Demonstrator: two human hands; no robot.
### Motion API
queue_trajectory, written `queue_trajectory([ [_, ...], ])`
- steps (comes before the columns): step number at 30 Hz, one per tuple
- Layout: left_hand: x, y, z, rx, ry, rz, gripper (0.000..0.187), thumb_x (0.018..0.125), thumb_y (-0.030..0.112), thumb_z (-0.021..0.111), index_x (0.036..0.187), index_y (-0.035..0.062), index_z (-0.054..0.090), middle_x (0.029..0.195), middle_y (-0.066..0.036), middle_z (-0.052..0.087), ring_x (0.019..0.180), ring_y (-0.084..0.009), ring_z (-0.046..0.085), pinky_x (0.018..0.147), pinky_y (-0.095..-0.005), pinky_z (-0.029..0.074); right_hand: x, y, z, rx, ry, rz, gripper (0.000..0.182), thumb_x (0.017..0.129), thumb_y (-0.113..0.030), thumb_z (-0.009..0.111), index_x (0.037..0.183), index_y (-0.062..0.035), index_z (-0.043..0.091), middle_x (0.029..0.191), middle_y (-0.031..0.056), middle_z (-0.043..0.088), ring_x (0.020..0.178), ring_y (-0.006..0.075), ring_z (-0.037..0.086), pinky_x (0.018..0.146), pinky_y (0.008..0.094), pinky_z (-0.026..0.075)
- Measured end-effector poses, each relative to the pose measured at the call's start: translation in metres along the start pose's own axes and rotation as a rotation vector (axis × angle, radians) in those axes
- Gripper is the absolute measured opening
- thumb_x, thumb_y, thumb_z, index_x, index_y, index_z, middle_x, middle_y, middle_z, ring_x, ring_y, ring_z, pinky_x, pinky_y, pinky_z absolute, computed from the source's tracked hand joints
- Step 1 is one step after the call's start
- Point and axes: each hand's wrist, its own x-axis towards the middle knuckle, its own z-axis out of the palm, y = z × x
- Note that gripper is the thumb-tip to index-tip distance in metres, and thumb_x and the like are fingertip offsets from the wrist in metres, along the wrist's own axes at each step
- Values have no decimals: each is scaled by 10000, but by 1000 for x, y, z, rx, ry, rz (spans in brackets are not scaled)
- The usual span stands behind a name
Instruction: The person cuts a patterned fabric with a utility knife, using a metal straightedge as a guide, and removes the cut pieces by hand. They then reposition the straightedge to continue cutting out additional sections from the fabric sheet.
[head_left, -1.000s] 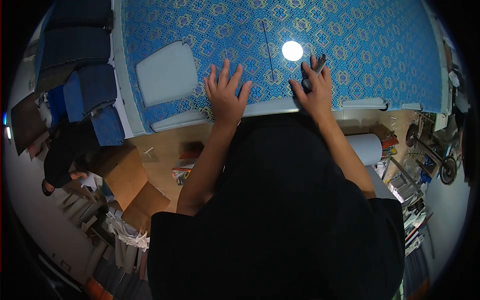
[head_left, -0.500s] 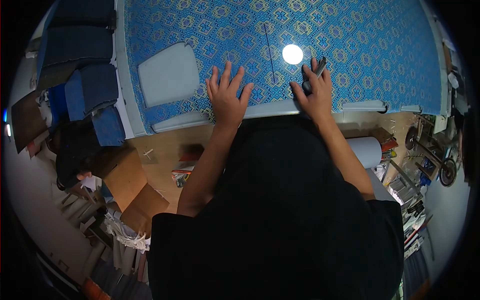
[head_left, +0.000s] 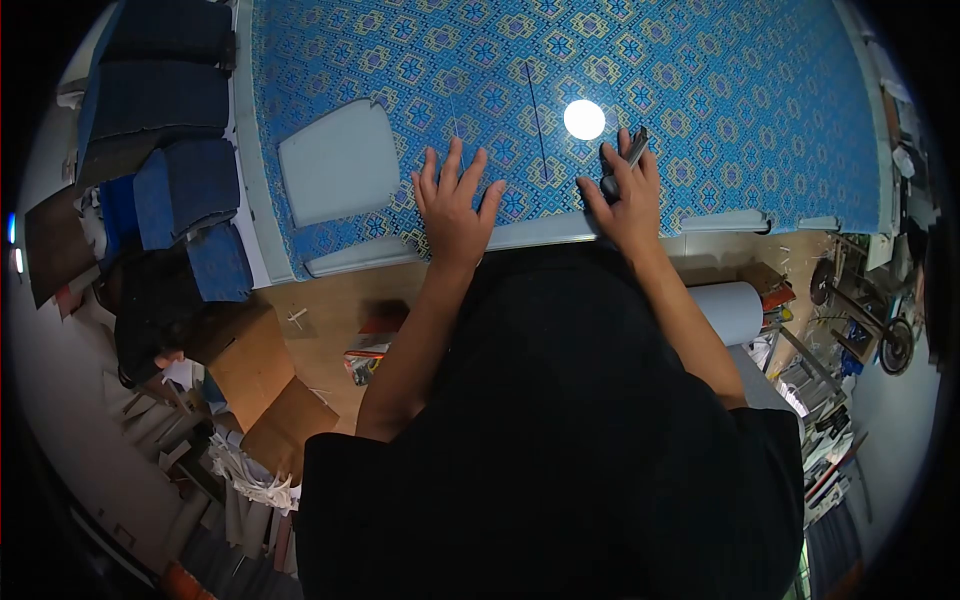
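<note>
Blue patterned fabric (head_left: 700, 110) covers the table, under a clear glossy layer or surface. My left hand (head_left: 456, 210) lies on it near the front edge, palm down, fingers spread, holding nothing. My right hand (head_left: 630, 200) rests to the right, with a dark cutter-like tool (head_left: 636, 148) held between its fingers, pointing up and right. Between the hands, a thin dark line (head_left: 537, 120) runs on the fabric, below and left of a bright round light spot (head_left: 584, 120). A pale grey cut piece (head_left: 340, 163) lies left of my left hand.
Dark blue folded fabric pieces (head_left: 160, 95) are stacked on the left. A person in dark clothes (head_left: 155, 310) is at the lower left, beside an open cardboard box (head_left: 245, 365). A pale roll (head_left: 727, 312) is below the table at right, near a wheeled metal frame (head_left: 895, 345).
The view has shifted slightly, so the table and fabric appear a little lower. The tool in my right hand is angled slightly differently. Both hands stay on the fabric.
</note>
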Motion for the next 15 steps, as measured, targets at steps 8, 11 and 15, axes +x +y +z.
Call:
queue_trajectory([
  [8,1,0,-2,11,4,4,454,921,373,727,1325,170,688,1549,-110,491,1463,-429,349,1193,-648,192,0,-1,1,-1,-9,12,559,806,-264,845,1256,9,656,1429,249,570,1265,420,528,1044,488,451],
  [11,-1,-1,2,4,6,3,458,921,379,724,1327,170,687,1548,-109,492,1463,-428,349,1194,-646,190,1,-2,-1,-26,21,-24,564,803,-263,846,1256,11,652,1428,248,570,1259,419,530,1036,490,456],
  [15,0,-1,0,-11,4,5,457,926,386,717,1327,168,689,1551,-110,489,1462,-432,348,1195,-644,185,0,-2,0,-4,11,-10,568,806,-269,845,1262,8,649,1437,248,563,1267,422,527,1044,493,451],
])
